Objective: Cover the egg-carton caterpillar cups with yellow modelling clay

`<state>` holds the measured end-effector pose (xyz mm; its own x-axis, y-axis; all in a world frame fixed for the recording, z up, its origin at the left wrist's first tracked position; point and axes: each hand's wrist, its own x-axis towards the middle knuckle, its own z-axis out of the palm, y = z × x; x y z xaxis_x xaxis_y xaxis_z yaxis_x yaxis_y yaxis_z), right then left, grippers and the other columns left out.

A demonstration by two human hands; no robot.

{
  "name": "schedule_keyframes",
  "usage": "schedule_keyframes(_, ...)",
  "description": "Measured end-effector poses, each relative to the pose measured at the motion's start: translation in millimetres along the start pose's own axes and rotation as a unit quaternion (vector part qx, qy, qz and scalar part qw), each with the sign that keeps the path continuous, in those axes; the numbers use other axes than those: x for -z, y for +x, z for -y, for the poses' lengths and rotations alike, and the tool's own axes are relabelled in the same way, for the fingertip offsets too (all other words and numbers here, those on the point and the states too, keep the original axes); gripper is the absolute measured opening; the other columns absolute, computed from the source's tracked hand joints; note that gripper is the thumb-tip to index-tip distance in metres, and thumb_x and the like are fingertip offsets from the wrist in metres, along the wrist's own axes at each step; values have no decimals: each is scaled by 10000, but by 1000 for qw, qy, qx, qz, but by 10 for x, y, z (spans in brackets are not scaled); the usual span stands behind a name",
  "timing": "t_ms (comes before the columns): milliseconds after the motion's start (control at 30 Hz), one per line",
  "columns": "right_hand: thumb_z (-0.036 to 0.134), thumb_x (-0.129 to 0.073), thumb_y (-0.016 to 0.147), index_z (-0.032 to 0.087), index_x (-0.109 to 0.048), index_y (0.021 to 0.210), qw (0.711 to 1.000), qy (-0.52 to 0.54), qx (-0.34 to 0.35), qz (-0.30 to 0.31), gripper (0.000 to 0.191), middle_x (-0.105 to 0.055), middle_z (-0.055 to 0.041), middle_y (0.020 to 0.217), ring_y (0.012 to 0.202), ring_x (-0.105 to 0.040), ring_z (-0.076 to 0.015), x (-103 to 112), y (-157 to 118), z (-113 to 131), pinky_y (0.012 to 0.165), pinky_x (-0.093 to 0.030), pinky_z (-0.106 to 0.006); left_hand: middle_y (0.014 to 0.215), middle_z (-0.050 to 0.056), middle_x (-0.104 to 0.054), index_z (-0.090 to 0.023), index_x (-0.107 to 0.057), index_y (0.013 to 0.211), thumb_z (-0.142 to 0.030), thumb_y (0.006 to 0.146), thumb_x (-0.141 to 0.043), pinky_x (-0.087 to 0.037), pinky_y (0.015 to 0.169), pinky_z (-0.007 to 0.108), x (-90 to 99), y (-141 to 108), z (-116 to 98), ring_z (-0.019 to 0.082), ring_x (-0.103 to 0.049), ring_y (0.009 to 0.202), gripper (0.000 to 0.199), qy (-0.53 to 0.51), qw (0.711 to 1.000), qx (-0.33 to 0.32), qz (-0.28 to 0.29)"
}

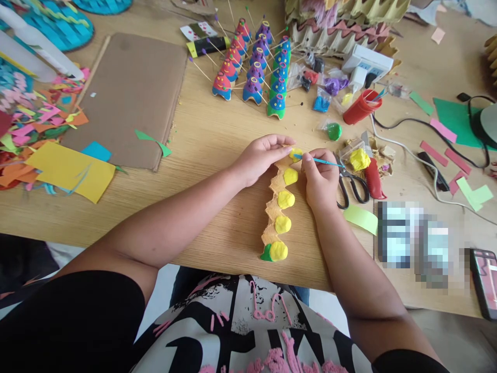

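Observation:
An egg-carton strip (275, 199) lies on the table, its bumps capped with yellow clay (286, 200); green clay (266, 253) covers part of the nearest end. My left hand (264, 155) is closed around the strip's far end, thumb along its edge. In my right hand (321, 173) is a thin blue modelling tool (324, 161), pinched between thumb and fingers. The tool's tip touches the yellow clay on the farthest bump. Close to my right hand lie black-handled scissors (353, 189) and a lump of yellow clay (360, 159).
Painted carton caterpillars (255, 77) with pins stand at the back. A red pot (362, 106), clay packets (321, 101), a red-handled cutter (375, 178) and a phone (485, 282) are to the right. Cardboard (132, 98) and paper scraps (70, 168) are left.

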<state>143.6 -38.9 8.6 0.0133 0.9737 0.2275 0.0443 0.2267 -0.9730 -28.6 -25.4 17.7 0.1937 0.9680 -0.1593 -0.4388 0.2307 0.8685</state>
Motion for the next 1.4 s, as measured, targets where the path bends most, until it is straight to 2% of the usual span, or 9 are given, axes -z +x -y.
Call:
schedule_keyframes(233,699,-806,853,255,-593,824,1000,0,-15,10,493,-462,73,624,527,-362,-90,-5,3,-27,498,-287,-275,979,6,-766,-171,-779,1045,-191,897,-832,-531,906,243,39,12,52,109,-699,916,158,37,999,-26,12)
schedule_keyframes(400,725,-812,825,245,-600,783,1000,-27,3,-6,526,-522,53,672,577,-426,-96,-21,5,3,513,-319,-268,983,7,-770,-188,-790,1053,-229,884,-848,-535,904,253,64,25,74,119,-695,925,183,31,999,-26,18)
schedule_keyframes(533,740,-784,842,239,-614,760,998,-63,24,-7,536,-523,49,645,567,-421,-99,-14,2,7,514,-295,-288,963,8,-766,-184,-788,1040,-220,871,-861,-538,900,259,71,28,78,116,-689,898,188,22,999,-20,18)
schedule_keyframes(900,556,-780,925,228,-622,695,987,-141,83,2,430,-536,49,633,614,-444,-114,10,6,40,612,-354,-311,947,7,-762,-169,-778,1017,-163,871,-833,-541,877,243,50,22,41,103,-684,871,156,-3,1000,-8,23)
schedule_keyframes(1233,484,-809,904,233,-615,690,987,-144,77,6,383,-550,48,643,624,-461,-122,12,7,55,617,-381,-313,959,11,-760,-174,-758,1038,-197,856,-866,-558,906,302,49,27,35,122,-705,846,213,10,1000,7,9)
schedule_keyframes(1400,450,-808,915,231,-621,699,986,-143,78,12,360,-548,47,653,635,-467,-121,19,6,55,626,-379,-311,931,5,-756,-170,-756,1021,-174,855,-849,-551,847,271,43,29,20,109,-689,815,191,1,1000,12,13)
